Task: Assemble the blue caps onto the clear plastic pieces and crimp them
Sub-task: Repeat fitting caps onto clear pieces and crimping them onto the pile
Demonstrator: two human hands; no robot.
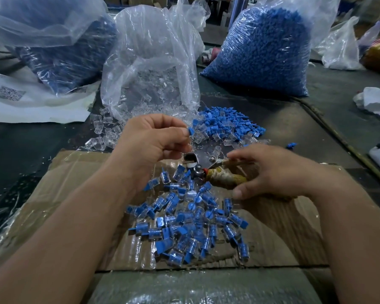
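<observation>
Head view, the only one supplied.

The left hand (156, 141) is raised above the work area with its fingers curled. Thumb and forefinger pinch a single blue cap (190, 131). Whether a clear body is already fitted to it cannot be told against the clutter behind.

The right hand (272, 172) lies on the crimping tool (222, 178). The fingers reach over the upper handle and the thumb sits under the cloth-wrapped lower one. The grip is loose and partly open, probably so the tool's head is ready to take a part.

The tool's metal head (195, 163) points left, just below the left hand. That keeps the travel from pinch to crimp short.

Stock lies on the far side of the tool. The loose blue caps (226, 123) are far right of centre, and the loose clear pieces (105, 132) spill from the clear bag (149, 69). Both lie within easy reach.

Near the tool, a pile of capped pieces (191, 224) lies on the cardboard sheet (75, 183). These look finished, dropped clear of the raw stock.

A full bag of blue caps (263, 51) stands far right as reserve.

Judgement: one unit is about to be crimped.
</observation>
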